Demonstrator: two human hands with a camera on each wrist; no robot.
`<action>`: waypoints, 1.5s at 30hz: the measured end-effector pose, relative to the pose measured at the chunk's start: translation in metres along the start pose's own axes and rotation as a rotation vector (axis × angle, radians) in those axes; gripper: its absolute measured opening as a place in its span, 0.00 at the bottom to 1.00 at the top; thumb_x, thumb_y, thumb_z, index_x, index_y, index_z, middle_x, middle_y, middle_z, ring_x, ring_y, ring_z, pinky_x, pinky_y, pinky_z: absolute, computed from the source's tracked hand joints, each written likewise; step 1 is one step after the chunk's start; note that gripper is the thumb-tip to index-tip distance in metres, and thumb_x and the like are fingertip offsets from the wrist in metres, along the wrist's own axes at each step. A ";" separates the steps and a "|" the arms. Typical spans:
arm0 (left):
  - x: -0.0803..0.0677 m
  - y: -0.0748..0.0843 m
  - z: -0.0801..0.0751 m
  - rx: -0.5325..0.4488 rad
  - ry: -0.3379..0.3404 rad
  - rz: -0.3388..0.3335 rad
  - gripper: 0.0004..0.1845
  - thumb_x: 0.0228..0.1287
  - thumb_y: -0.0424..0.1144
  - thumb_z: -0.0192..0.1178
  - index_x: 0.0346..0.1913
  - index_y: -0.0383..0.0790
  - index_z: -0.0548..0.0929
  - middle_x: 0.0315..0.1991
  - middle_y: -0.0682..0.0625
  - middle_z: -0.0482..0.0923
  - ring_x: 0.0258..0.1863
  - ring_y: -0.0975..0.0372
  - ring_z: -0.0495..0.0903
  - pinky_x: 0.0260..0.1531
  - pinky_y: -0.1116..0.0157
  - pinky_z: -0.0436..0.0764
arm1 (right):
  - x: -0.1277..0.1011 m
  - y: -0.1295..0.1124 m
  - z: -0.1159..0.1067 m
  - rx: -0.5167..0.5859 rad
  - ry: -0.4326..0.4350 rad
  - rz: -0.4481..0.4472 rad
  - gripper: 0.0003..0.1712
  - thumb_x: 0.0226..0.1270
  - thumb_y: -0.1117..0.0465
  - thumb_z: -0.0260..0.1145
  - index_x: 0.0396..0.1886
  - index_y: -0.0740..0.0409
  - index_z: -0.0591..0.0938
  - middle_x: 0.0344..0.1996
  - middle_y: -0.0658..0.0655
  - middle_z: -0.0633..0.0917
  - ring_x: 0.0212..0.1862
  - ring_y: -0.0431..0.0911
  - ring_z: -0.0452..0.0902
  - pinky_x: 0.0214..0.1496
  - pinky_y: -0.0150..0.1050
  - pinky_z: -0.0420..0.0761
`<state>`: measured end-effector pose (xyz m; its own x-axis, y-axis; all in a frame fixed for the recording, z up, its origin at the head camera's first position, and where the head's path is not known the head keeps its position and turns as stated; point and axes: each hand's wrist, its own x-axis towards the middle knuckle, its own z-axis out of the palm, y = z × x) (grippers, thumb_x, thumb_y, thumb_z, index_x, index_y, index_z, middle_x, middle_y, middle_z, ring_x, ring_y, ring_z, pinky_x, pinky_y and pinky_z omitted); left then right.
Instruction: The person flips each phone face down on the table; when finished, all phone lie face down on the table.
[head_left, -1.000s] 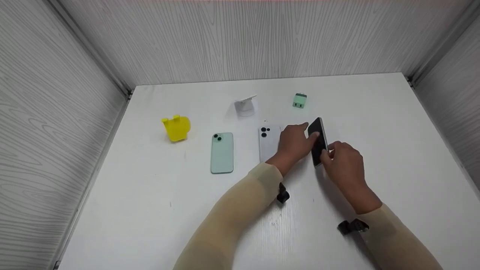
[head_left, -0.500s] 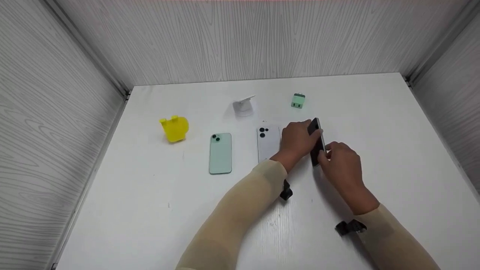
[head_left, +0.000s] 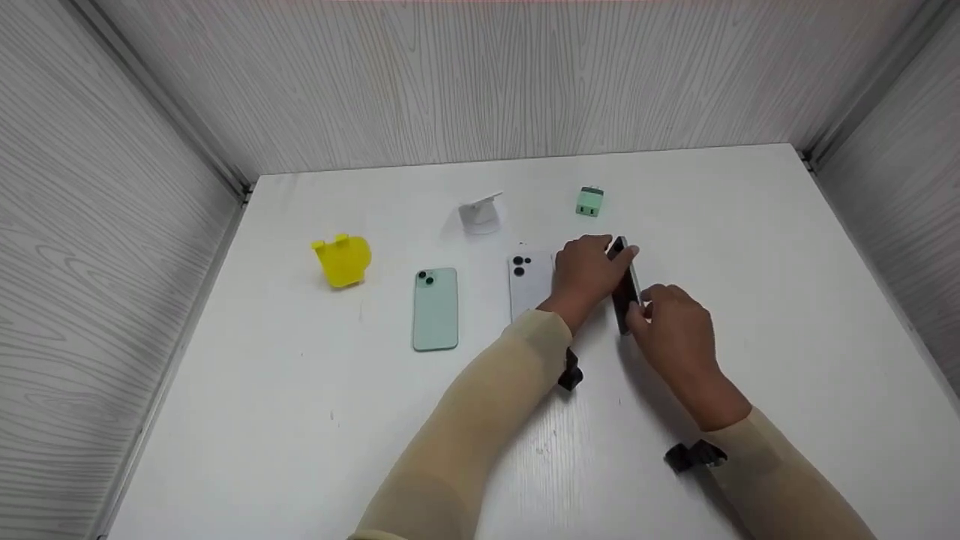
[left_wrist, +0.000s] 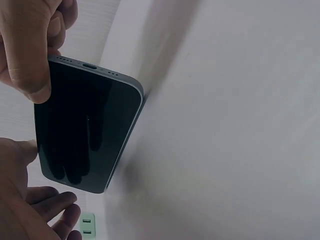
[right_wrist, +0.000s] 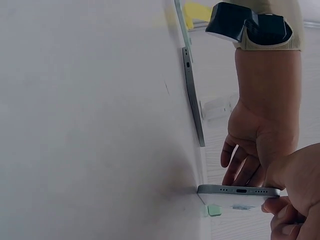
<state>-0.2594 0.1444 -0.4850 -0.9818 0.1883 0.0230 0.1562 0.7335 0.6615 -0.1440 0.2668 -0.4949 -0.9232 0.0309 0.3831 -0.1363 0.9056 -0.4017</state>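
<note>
In the head view a dark-screened smartphone (head_left: 622,295) stands on its long edge on the white table, its screen facing left. My right hand (head_left: 676,328) pinches the near end of this phone between thumb and fingers, beside the charging port (left_wrist: 90,66) seen in the left wrist view. At the far end, my left hand (head_left: 587,271) has its thumb on the upper long edge. Its other fingers (left_wrist: 52,204) hang loosely bent on the screen side, apart from the glass. A pale lilac phone (head_left: 527,281) lies camera side up, partly hidden under the left hand and forearm.
Left of the lilac phone lies a mint green phone (head_left: 435,311). Farther left is a yellow phone stand (head_left: 346,261). A white stand (head_left: 480,216) and a green plug charger (head_left: 590,201) are toward the back wall (head_left: 495,82). Side walls flank the table.
The dark-screened phone has turned more edge-on to the head camera, showing less screen. My left thumb has slid from the screen side to its upper edge. The right hand keeps its pinch.
</note>
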 end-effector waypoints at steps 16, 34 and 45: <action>0.001 0.010 -0.003 -0.021 0.019 -0.072 0.25 0.74 0.61 0.68 0.23 0.51 0.81 0.22 0.57 0.82 0.26 0.64 0.77 0.26 0.66 0.72 | -0.002 -0.003 0.002 0.048 -0.029 0.045 0.13 0.75 0.63 0.67 0.44 0.72 0.88 0.32 0.65 0.87 0.33 0.58 0.84 0.35 0.56 0.82; -0.002 0.006 -0.006 0.000 0.144 -0.058 0.22 0.67 0.47 0.68 0.16 0.52 0.72 0.15 0.59 0.71 0.20 0.65 0.67 0.22 0.66 0.64 | -0.002 -0.002 0.004 0.142 -0.064 0.074 0.13 0.73 0.58 0.73 0.43 0.65 0.90 0.31 0.61 0.87 0.34 0.54 0.81 0.39 0.49 0.76; -0.004 0.009 -0.006 -0.095 0.159 -0.081 0.20 0.68 0.45 0.68 0.18 0.51 0.76 0.16 0.59 0.75 0.21 0.65 0.70 0.23 0.67 0.66 | -0.001 0.000 0.001 0.117 -0.145 0.122 0.24 0.69 0.50 0.77 0.49 0.67 0.87 0.37 0.64 0.86 0.38 0.57 0.81 0.43 0.54 0.80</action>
<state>-0.2543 0.1465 -0.4743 -0.9966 0.0203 0.0800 0.0727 0.6755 0.7338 -0.1433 0.2659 -0.4965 -0.9762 0.0682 0.2060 -0.0540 0.8431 -0.5351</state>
